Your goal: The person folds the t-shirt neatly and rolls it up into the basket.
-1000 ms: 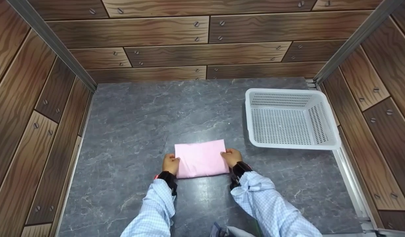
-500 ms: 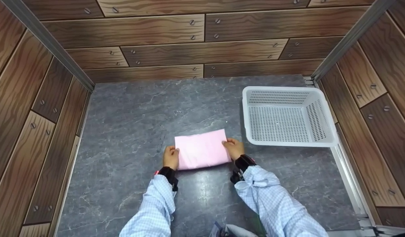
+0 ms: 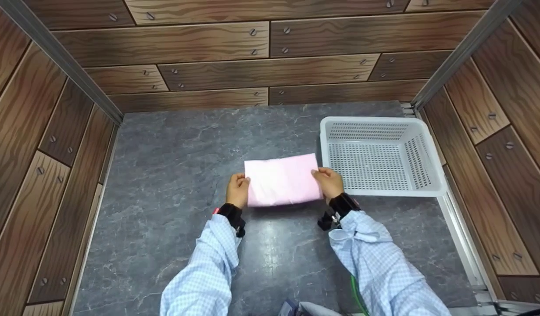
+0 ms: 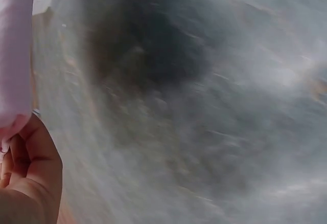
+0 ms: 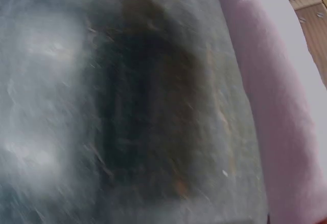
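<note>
A folded pink cloth is held level between both hands, a little above the grey marbled table, with a shadow under its near edge. My left hand pinches its left edge, thumb on top. My right hand grips the right edge the same way, close to the basket's near left corner. In the left wrist view, the left hand has its fingers curled under the cloth. The right wrist view shows the rounded fold of the cloth, while the right hand is almost wholly out of frame.
A white perforated plastic basket stands at the back right of the table. Wood-patterned walls enclose the left, back and right sides. A green cord runs beside the right sleeve at the near edge.
Both hands have carried the pink cloth up from near the table, forward and to the right, closer to the basket. The grip on both edges stays the same.
</note>
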A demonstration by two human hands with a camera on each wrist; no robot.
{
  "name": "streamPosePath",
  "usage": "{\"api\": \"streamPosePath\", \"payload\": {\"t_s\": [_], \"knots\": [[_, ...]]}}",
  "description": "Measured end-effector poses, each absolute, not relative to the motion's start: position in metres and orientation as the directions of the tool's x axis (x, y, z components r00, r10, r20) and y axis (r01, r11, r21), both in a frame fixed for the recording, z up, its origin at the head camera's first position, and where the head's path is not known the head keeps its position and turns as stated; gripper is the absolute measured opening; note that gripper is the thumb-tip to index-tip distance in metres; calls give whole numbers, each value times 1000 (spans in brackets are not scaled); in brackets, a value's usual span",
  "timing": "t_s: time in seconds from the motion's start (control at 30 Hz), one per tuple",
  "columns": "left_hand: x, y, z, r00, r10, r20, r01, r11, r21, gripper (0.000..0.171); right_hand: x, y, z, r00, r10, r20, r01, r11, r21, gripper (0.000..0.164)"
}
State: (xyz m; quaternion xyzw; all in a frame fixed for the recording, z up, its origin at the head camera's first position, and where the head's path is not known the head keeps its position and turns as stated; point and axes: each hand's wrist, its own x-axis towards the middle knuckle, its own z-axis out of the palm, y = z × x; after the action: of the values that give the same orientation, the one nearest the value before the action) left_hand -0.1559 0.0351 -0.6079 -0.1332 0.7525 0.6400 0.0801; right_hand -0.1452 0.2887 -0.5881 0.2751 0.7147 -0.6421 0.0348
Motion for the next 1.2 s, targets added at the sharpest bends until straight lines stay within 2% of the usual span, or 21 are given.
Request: {"api": "streamPosePath", "payload": {"t_s": [0.17,0.3,0.43,0.6,0.73,0.97,1.07,1.2], "knots": [[-170,60,-592,-956,-93,-278,-287,98,953,22,-152,311,-573,-824,361,-437,457,-32,-889,41],[-178,82,-579,-960,-59,-275,-278,54,959,23,-154,334,-561,-814,385,-434,470,-2,-883,45],[-182,103,-573,-967,10,-253,-253,32,967,28,-155,357,-551,-812,424,-401,451,21,-892,47],[-183,122,-570,-965,127,-230,-232,1,973,37,-155,380,-543,-795,441,-416,442,-47,-896,50],[-185,135,-569,-955,204,-215,-226,-34,973,43,-155,394,-539,-787,463,-408,430,-64,-901,47],[-187,161,-564,-933,294,-206,-219,-12,976,51,-151,421,-532,-764,508,-397,428,-60,-902,35],[-187,169,-567,-917,362,-165,-173,13,985,54,-147,435,-532,-751,527,-398,439,-51,-897,44],[-186,185,-565,-872,435,-225,-231,40,972,60,-141,453,-532,-745,545,-384,466,14,-884,53]]}}
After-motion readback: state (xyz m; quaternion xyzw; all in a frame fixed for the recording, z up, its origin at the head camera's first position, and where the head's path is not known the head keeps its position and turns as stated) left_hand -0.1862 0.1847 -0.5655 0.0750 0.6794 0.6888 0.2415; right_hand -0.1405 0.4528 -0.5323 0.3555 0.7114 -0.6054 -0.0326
